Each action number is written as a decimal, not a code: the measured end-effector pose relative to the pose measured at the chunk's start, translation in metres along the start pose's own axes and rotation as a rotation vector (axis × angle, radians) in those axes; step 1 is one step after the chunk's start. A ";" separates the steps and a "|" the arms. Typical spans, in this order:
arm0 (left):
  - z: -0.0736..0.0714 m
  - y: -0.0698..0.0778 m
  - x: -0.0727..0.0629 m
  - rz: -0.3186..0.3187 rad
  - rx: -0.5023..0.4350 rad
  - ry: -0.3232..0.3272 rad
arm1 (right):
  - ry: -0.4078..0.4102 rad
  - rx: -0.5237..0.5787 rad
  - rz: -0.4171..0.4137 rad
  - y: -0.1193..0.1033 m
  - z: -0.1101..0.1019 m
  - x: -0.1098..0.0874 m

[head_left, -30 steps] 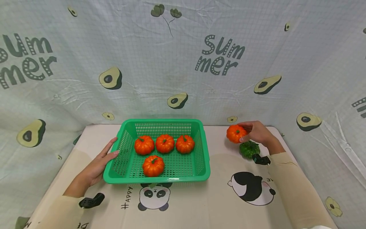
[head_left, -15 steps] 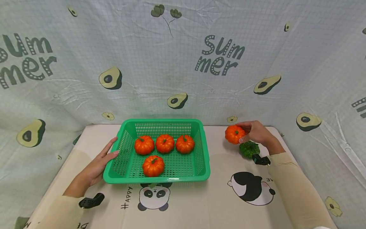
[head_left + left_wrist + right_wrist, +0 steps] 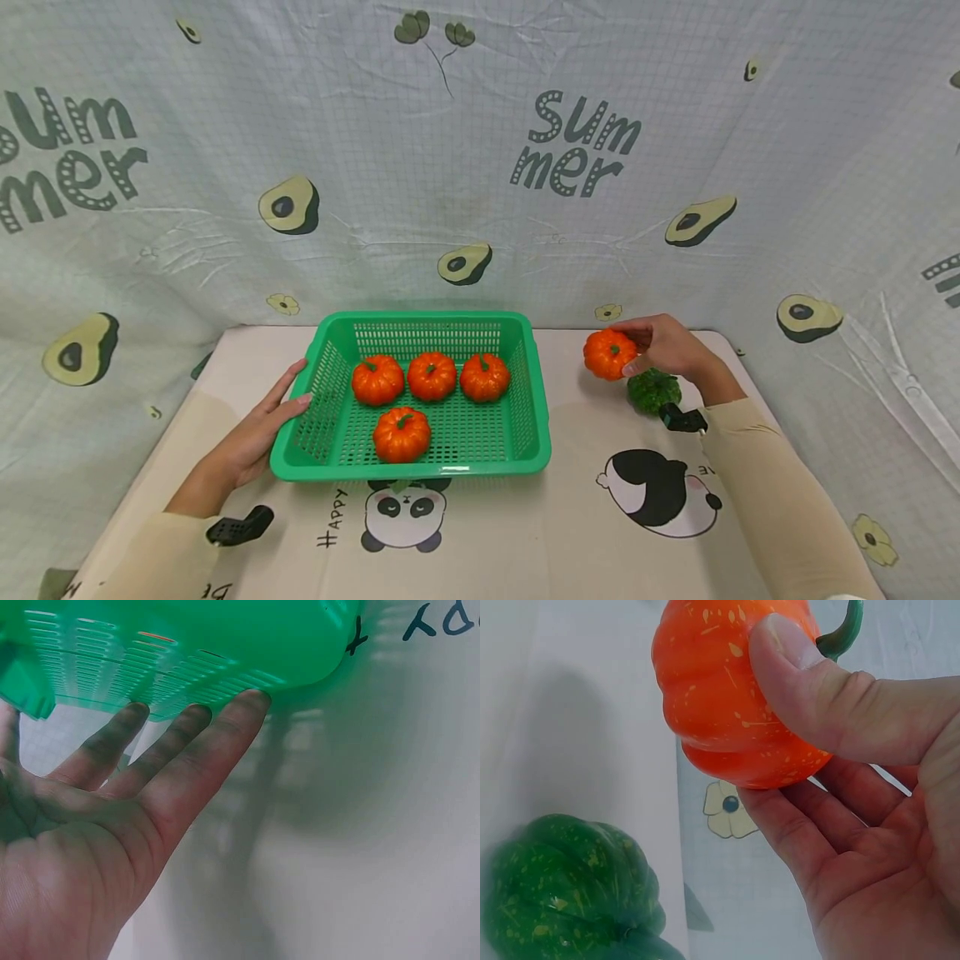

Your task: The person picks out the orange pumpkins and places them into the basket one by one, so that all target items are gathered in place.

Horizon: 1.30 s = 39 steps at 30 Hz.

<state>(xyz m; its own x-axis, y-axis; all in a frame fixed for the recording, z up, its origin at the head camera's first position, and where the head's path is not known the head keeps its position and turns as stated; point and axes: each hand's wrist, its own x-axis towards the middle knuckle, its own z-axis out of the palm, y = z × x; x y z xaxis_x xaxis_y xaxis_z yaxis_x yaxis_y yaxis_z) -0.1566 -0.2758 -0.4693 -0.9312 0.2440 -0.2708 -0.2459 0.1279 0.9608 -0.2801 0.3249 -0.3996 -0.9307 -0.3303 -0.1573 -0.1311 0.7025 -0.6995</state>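
Observation:
In the head view, my right hand [image 3: 667,346] pinches a small orange pumpkin [image 3: 606,355] off the table, right of the basket. The right wrist view shows the thumb on the side of this pumpkin [image 3: 727,697] near its green stem, with fingers beneath. Close below that hand sits a green pumpkin [image 3: 654,390], partly covered by it in the head view. My left hand [image 3: 251,433] lies at the left side of a green plastic basket [image 3: 412,472], thumb over the rim. Straight fingers touch the outside of the basket [image 3: 217,645] in the left wrist view.
Inside the basket are several orange pumpkins: three in a back row, including one at the right [image 3: 485,377], and one in front [image 3: 402,435]. The pale table [image 3: 585,542] has printed animals. A patterned cloth [image 3: 405,167] hangs behind and at both sides.
My right hand has shifted slightly left with the orange pumpkin, carrying it a little nearer the basket. The left hand, the basket and its pumpkins have stayed put.

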 end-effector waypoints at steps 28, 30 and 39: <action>0.000 0.002 0.000 -0.005 0.005 -0.001 | -0.086 0.047 -0.079 -0.017 0.003 -0.002; 0.000 0.002 0.000 -0.003 0.002 -0.004 | -0.095 0.048 -0.079 -0.019 0.004 -0.003; 0.001 0.002 0.000 -0.008 0.006 -0.002 | -0.123 0.061 -0.100 -0.028 0.005 -0.006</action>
<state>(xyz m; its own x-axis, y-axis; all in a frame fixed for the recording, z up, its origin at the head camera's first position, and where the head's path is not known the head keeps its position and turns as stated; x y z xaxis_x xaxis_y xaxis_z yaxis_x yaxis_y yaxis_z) -0.1564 -0.2747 -0.4678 -0.9288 0.2445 -0.2784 -0.2516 0.1356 0.9583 -0.2693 0.3034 -0.3827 -0.8649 -0.4738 -0.1659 -0.1969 0.6242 -0.7561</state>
